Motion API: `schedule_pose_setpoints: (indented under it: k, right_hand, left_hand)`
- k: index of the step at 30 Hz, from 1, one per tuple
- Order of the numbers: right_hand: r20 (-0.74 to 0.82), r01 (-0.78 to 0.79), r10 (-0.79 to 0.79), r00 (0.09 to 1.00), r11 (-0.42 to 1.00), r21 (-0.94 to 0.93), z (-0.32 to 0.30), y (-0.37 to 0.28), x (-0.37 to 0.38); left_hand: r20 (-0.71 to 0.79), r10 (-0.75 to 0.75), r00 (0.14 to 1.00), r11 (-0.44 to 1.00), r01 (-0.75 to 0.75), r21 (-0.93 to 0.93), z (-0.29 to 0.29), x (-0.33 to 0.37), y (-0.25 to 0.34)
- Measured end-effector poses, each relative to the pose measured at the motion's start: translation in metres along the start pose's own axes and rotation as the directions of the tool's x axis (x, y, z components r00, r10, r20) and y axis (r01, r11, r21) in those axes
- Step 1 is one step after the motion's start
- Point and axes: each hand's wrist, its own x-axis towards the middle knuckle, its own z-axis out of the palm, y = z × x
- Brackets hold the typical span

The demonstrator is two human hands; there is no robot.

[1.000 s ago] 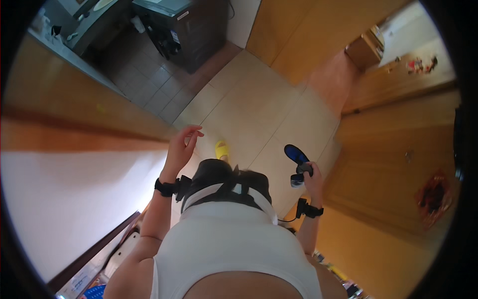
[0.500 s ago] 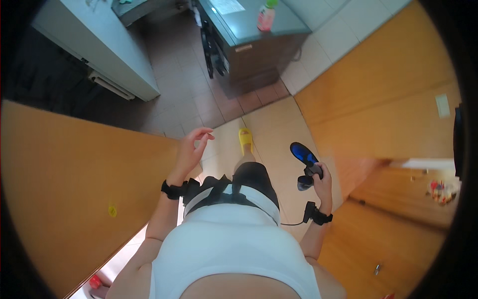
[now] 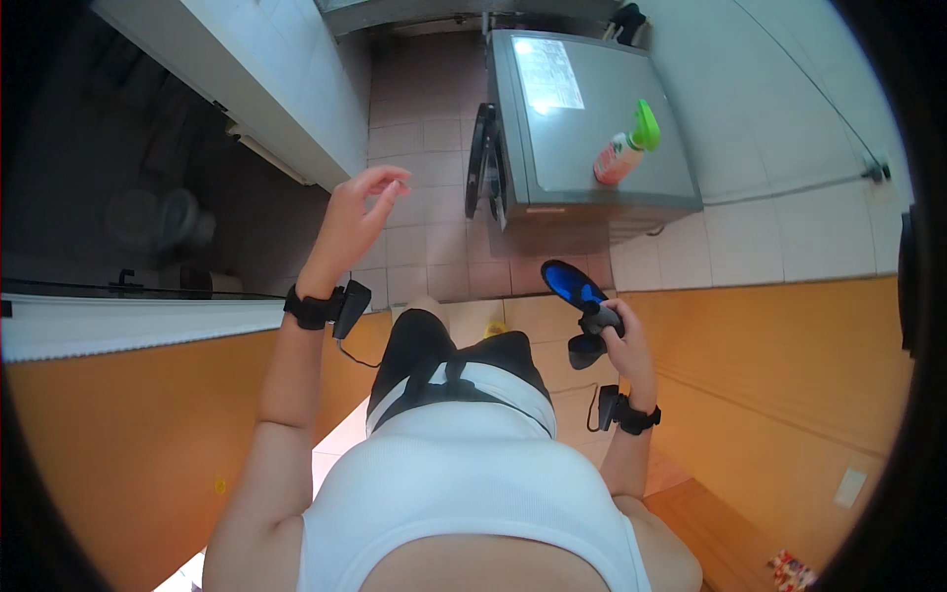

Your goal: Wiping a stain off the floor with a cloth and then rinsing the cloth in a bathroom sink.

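Note:
In my right hand (image 3: 631, 347) is a pair of dark shoes (image 3: 574, 286), gripped at one end, beside the front corner of a washing machine. One shoe points away with its blue inside showing; a grey and black part hangs beside it, mostly hidden by my fingers. My left hand (image 3: 355, 212) is raised over the tiled floor, holding nothing, its fingers loosely bent and apart. Both wrists wear a black strap with a small box and cable.
Ahead right stands a grey washing machine (image 3: 617, 89) with its round door (image 3: 480, 163) swung open. On its top is a spray bottle (image 3: 621, 153) with a green head. A white wall edge (image 3: 286, 109) and a dark room with a toilet (image 3: 178, 219) are at left. Wooden panels flank me.
I have stepped forward and turned right, so the washing machine is nearer. The shoes stay in my right hand. My left hand has moved forward and out to the left.

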Motion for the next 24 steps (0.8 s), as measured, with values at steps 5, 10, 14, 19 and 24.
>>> schedule_pose_setpoints:
  k: [5,10,14,19,24]
  right_hand:
    - [0.068,0.038,-0.040,0.997,0.999,0.021,0.027,-0.053,0.076]
    - [0.032,0.033,-0.037,0.999,0.991,0.127,0.104,-0.066,0.169]
    - [0.012,0.048,-0.052,0.999,0.973,0.227,0.153,-0.079,0.237]
    - [0.033,0.097,-0.103,0.994,0.986,0.133,0.195,-0.161,0.290]
    - [-0.035,0.032,-0.028,0.999,0.992,0.122,0.192,-0.176,0.340]
  left_hand:
    - [0.060,0.042,0.997,0.999,-0.042,-0.010,-0.003,0.076,-0.043]
    - [0.093,0.129,0.987,0.988,-0.135,0.069,-0.028,0.151,-0.143]
    - [0.081,0.044,0.996,0.995,-0.051,0.085,-0.066,0.188,-0.199]
    - [0.066,-0.136,0.989,0.979,0.144,-0.143,-0.112,0.221,-0.262]
    - [0.088,-0.206,0.975,0.929,0.223,-0.295,-0.110,0.262,-0.287]
